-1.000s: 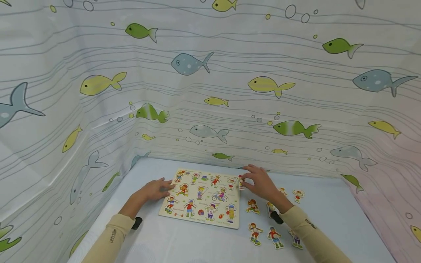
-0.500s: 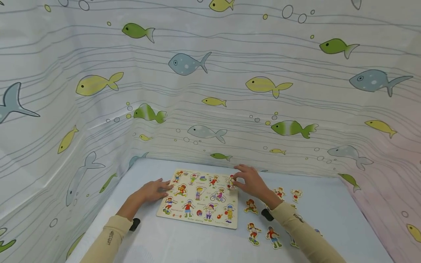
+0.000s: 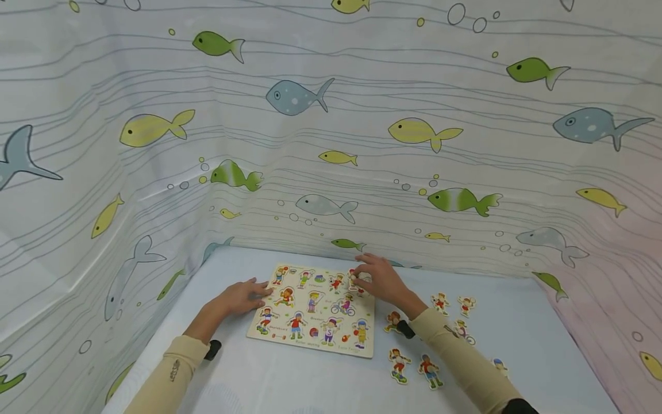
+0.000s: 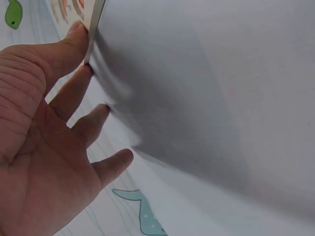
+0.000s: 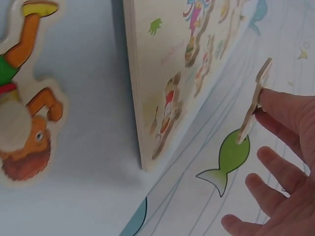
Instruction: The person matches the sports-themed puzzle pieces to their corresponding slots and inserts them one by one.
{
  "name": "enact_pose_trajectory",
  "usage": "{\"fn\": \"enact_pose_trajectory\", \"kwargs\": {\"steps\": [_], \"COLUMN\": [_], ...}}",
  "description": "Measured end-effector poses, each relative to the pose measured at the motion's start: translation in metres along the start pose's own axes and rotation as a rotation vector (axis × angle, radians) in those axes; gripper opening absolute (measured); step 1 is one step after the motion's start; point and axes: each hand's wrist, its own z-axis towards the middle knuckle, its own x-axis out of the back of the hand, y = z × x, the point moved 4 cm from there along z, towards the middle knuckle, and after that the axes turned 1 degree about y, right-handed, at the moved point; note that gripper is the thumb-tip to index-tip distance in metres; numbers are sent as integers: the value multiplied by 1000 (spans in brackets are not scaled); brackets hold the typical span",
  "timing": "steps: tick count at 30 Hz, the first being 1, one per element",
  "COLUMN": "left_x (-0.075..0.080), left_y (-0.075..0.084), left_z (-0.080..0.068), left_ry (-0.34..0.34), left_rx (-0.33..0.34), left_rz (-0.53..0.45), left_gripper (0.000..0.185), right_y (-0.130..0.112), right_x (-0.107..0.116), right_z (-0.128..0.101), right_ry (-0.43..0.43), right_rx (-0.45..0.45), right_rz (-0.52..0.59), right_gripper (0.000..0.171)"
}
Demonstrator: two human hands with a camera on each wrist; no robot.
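Right hand (image 3: 383, 283) has moved left from the board's right edge and is now over the puzzle board's (image 3: 315, 310) far right corner. It pinches a thin figure piece (image 5: 255, 101) between thumb and fingertips, other fingers spread, so the piece looks to be near a slot there. Left hand (image 3: 243, 297) unchanged: fingers straight, apart, pressing the board's left edge. Loose figure pieces (image 3: 414, 362) lie on the table (image 3: 543, 345) right of the board. Fish-print curtain (image 3: 310, 144) behind.

The small words printed on the puzzle board (image 3: 315, 310) are too blurred to read.
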Motion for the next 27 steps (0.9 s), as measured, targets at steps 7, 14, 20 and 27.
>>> {"fn": "enact_pose_trajectory", "kwargs": {"steps": [7, 14, 20, 27], "left_x": [-2, 1, 3, 3], "left_y": [-2, -1, 1, 3], "left_z": [1, 1, 0, -3], "left_ry": [-2, 3, 0, 8], "left_rx": [-10, 7, 4, 16], "left_rz": [1, -2, -9, -20], "left_gripper": [43, 44, 42, 42], "right_y": [-11, -21, -29, -36], "right_x": [-11, -24, -40, -53], "right_z": [11, 30, 41, 53], "right_ry": [-6, -43, -95, -112], "right_rx": [43, 22, -17, -26], "right_rz": [36, 19, 8, 9], "right_gripper": [13, 15, 16, 14]}}
